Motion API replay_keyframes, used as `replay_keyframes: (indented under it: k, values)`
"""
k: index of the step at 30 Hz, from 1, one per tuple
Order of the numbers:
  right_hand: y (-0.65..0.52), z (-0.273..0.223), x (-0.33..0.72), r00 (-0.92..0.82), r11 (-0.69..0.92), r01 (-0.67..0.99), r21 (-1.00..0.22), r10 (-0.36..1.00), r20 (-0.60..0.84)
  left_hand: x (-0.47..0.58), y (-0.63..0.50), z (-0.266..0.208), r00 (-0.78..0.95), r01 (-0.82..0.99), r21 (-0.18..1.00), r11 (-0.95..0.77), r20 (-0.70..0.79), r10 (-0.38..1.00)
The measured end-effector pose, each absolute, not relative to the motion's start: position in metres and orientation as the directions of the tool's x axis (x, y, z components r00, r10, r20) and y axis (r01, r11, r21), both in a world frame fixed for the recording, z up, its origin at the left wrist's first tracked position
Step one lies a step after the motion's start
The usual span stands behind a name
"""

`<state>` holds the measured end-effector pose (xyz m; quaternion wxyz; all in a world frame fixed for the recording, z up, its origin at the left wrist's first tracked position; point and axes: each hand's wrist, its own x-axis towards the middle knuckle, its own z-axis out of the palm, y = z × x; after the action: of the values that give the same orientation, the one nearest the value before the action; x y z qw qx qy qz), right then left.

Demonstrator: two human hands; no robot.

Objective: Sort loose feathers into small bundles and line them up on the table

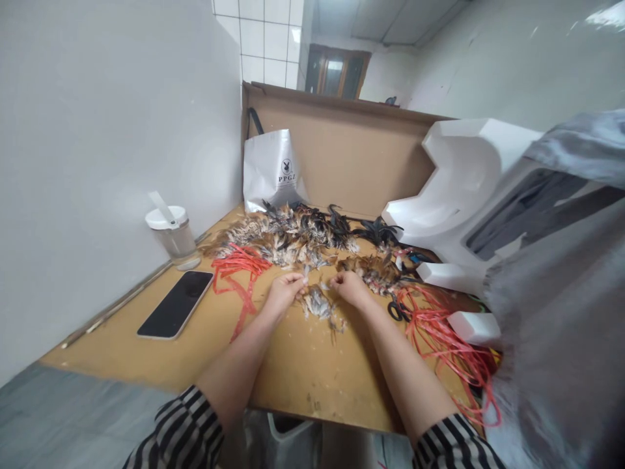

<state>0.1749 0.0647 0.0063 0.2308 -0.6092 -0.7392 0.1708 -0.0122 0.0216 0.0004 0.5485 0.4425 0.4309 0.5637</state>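
Near the middle of the table, my left hand (pixel 287 290) is closed in a pinch on a small pale feather (pixel 306 276). My right hand (pixel 350 288) is a short way across from it, fingers curled together; whatever they hold is too small to make out. Between and just below both hands lies a loose clump of grey-white feathers (pixel 319 303). Behind them spreads a large heap of brown, speckled and black feathers (pixel 288 238). A brown feather bundle (pixel 374 270) rests just beyond my right hand.
Red plastic strips (pixel 239 262) lie left, and a tangle of red strips (pixel 439 329) lies right beside black-handled scissors (pixel 398 310). A phone (pixel 176 305) and lidded cup (pixel 173 233) are at left. A silver bag (pixel 268 166) and white foam (pixel 469 163) stand behind the table (pixel 312 384).
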Motion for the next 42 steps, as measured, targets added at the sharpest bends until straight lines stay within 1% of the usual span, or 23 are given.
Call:
replay_keyframes:
  k: [3, 6, 8, 9, 10, 11, 12, 13, 14, 16, 17, 18, 20, 21, 23, 25, 32, 36, 42]
  values:
    - [0.06, 0.011, 0.172, -0.23, 0.241, 0.911, -0.336, 0.971, 0.071, -0.011, 0.02, 0.002, 0.008, -0.23, 0.973, -0.016, 0.018, 1.0]
    - [0.056, 0.01, 0.163, -0.22, 0.226, 0.962, -0.153, 0.974, 0.051, -0.01, 0.018, 0.005, 0.009, -0.224, 0.974, -0.01, 0.013, 1.0]
    - [0.055, 0.006, 0.159, -0.194, 0.2, 0.977, -0.077, 0.978, 0.084, -0.01, 0.017, 0.006, 0.011, -0.227, 0.974, -0.004, 0.006, 1.0]
    - [0.055, 0.004, 0.159, -0.185, 0.194, 0.978, -0.077, 0.977, 0.108, -0.01, 0.017, 0.006, 0.017, -0.229, 0.973, 0.0, 0.004, 1.0]
    - [0.055, 0.001, 0.16, -0.179, 0.194, 0.975, -0.111, 0.975, 0.133, -0.01, 0.017, 0.006, 0.024, -0.23, 0.973, 0.003, 0.003, 1.0]
    - [0.055, -0.002, 0.161, -0.169, 0.197, 0.963, -0.182, 0.973, 0.159, -0.011, 0.017, 0.006, 0.033, -0.23, 0.973, 0.004, 0.003, 0.999]
    - [0.055, -0.004, 0.163, -0.15, 0.198, 0.937, -0.287, 0.972, 0.181, -0.011, 0.018, 0.005, 0.04, -0.23, 0.973, 0.007, 0.002, 0.999]
    - [0.055, -0.006, 0.164, -0.127, 0.2, 0.885, -0.42, 0.972, 0.196, -0.011, 0.018, 0.003, 0.047, -0.229, 0.973, 0.014, -0.003, 0.999]
    - [0.054, -0.007, 0.165, -0.101, 0.202, 0.8, -0.566, 0.974, 0.204, -0.01, 0.019, 0.002, 0.057, -0.228, 0.973, 0.027, -0.015, 0.998]
    - [0.051, -0.008, 0.164, -0.061, 0.193, 0.535, -0.822, 0.98, 0.191, -0.009, 0.019, -0.001, 0.086, -0.24, 0.969, 0.065, -0.046, 0.995]
    - [0.049, -0.008, 0.162, -0.05, 0.177, 0.38, -0.908, 0.984, 0.171, -0.008, 0.019, -0.003, 0.105, -0.255, 0.963, 0.085, -0.059, 0.993]
    - [0.047, -0.008, 0.159, -0.045, 0.152, 0.232, -0.961, 0.988, 0.146, -0.007, 0.018, -0.004, 0.124, -0.274, 0.956, 0.101, -0.069, 0.99]
    - [0.042, -0.007, 0.15, -0.048, 0.082, 0.007, -0.997, 0.996, 0.081, -0.006, 0.018, -0.006, 0.146, -0.321, 0.939, 0.127, -0.084, 0.986]
    - [0.039, -0.006, 0.146, -0.066, 0.045, -0.066, -0.997, 0.997, 0.05, -0.005, 0.017, -0.006, 0.15, -0.345, 0.928, 0.14, -0.093, 0.984]
    - [0.034, -0.005, 0.136, -0.108, 0.002, -0.157, -0.988, 0.994, 0.019, -0.005, 0.017, -0.006, 0.157, -0.392, 0.904, 0.169, -0.115, 0.981]
    - [0.029, -0.003, 0.129, -0.131, -0.016, -0.2, -0.98, 0.991, 0.011, -0.006, 0.017, -0.007, 0.162, -0.432, 0.882, 0.188, -0.13, 0.978]
    - [0.022, 0.002, 0.121, -0.094, -0.007, -0.241, -0.971, 0.995, 0.016, -0.007, 0.018, -0.008, 0.155, -0.474, 0.86, 0.187, -0.127, 0.98]
    - [0.022, 0.001, 0.121, -0.122, -0.003, -0.216, -0.976, 0.992, 0.024, -0.007, 0.017, -0.006, 0.149, -0.477, 0.86, 0.182, -0.125, 0.981]
    - [0.024, 0.0, 0.121, -0.109, -0.005, -0.175, -0.985, 0.994, 0.015, -0.006, 0.016, -0.003, 0.14, -0.437, 0.881, 0.181, -0.133, 0.981]
